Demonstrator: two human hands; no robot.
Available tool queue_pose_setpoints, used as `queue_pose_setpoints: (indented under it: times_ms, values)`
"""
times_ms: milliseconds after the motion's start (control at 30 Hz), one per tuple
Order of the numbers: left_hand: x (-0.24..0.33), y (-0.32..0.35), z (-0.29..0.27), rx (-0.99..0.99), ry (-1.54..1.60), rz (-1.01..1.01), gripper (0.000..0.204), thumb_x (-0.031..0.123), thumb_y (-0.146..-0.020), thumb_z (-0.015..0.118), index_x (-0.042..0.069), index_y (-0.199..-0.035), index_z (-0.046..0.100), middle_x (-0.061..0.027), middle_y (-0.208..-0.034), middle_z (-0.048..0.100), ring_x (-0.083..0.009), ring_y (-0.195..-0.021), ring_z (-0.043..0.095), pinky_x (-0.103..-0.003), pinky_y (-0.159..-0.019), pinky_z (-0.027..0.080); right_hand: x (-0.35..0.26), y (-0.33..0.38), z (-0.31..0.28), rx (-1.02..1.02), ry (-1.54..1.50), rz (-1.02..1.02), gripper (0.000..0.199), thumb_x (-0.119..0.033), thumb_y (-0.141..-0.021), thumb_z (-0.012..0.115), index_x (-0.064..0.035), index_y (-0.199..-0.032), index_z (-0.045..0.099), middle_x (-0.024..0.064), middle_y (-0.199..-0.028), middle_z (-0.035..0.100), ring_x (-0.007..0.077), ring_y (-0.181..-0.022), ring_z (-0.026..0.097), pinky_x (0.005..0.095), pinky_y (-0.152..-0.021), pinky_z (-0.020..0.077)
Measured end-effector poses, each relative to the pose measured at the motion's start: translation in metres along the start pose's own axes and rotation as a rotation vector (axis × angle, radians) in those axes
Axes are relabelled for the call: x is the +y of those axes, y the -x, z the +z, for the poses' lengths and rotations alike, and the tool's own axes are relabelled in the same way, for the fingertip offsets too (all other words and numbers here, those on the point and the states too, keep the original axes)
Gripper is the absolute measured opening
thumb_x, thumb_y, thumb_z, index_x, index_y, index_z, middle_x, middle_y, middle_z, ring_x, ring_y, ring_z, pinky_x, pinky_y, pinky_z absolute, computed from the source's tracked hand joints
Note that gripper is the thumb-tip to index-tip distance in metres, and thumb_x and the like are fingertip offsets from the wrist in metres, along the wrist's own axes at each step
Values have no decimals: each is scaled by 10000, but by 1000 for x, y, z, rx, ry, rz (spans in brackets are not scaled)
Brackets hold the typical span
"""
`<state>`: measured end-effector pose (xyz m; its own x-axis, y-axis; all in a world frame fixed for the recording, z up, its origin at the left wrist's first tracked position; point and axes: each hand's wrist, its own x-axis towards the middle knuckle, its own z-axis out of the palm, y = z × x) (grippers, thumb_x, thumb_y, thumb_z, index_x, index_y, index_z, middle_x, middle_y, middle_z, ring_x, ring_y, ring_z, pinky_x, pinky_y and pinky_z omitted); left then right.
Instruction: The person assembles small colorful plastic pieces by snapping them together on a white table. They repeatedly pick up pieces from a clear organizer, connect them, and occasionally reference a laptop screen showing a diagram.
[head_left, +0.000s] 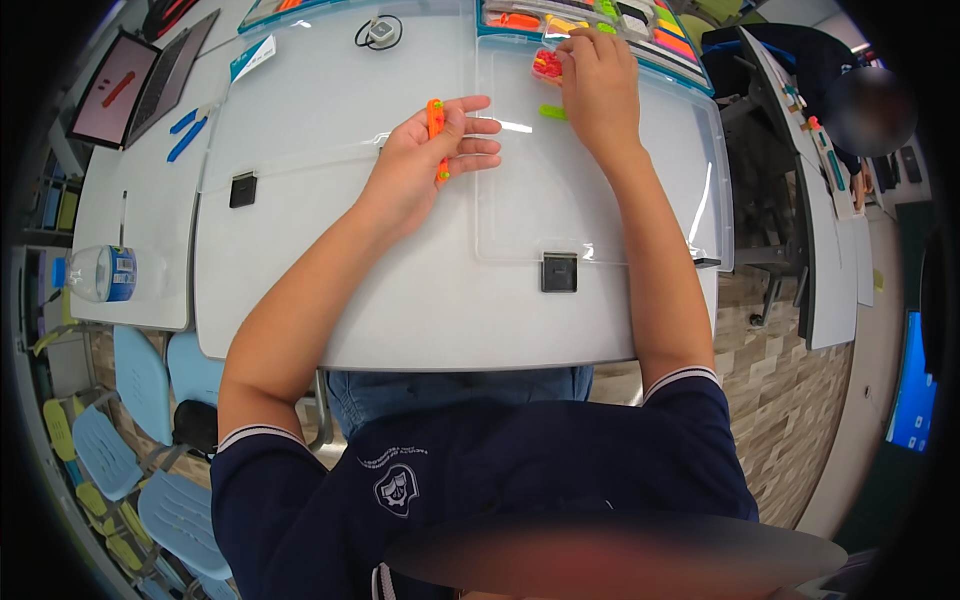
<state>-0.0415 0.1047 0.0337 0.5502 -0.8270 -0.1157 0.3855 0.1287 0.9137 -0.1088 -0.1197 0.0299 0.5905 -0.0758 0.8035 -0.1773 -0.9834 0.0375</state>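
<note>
In the head view, the left hand [418, 155] holds an orange bar [436, 118] with green pegs in it, the thumb pressing it into the hand while the other fingers reach out spread apart. The right hand [605, 95] is over small red pieces [546, 66] at the near edge of a teal-rimmed case [690, 84]; its fingers are bent, and I cannot tell whether the tips pinch anything. A bright green piece [553, 112] lies just beside it. For good picking, I would lift one red piece at a time between thumb and forefinger, keep the wrist off the green piece, and hold the bar steady under the thumb with its pegs unobstructed. Beneath both hands, a clear plastic lid [560, 190] with black latches [559, 272] lies on the white table [480, 335], its glossy face likely to let small parts slide. To the left are a laptop [118, 88], a blue-handled tool [187, 136] and a bottle [100, 274]; light-blue chairs [190, 515] stand below, over wood-patterned flooring [770, 420]
</note>
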Motion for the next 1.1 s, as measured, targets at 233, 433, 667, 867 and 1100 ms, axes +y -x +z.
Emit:
queue_pose_setpoints:
  times_ms: [233,433,667,867,1100]
  values:
    - [9,-2,-11,-26,184,-53,443,356,-1051,392,9,-1324,422,-16,-846,468,-65,-583,331,-209,-477,294,-34,0,-34,-49,-366,252,114,-130,-918,594,-19,-937,585,97,-914,632,256,-908,566,369,-805,449]
    - [8,-2,-12,-98,318,-87,418,322,-1059,366,-17,-1300,414,-52,-961,505,-85,-664,391,-213,-575,389,-63,6,-56,-136,-892,600,135,-144,-946,558,-11,-953,578,59,-838,635,134,-750,584,273,-681,462]
    - [2,2,-6,-114,332,-29,427,327,-1061,311,-7,-1316,387,-160,-1322,485,-251,-1217,507,-398,-1050,438,-85,17,-50,-202,-1114,536,120,-143,-916,621,-24,-917,617,29,-829,613,99,-723,553,242,-634,432]
    - [2,1,-1,-170,367,36,429,297,-1057,324,6,-1372,313,-198,-1472,364,-277,-1323,438,-423,-1135,368,-88,21,-47,-224,-984,483,98,-124,-871,678,-31,-868,646,21,-790,535,112,-680,478,249,-595,406]
    - [-3,1,-3,-236,351,61,440,228,-1032,431,15,-1392,298,-197,-1500,338,-279,-1345,420,-402,-1144,363,-94,24,-49,-222,-929,450,90,-111,-867,688,-29,-879,653,30,-781,527,125,-685,478,262,-594,413]
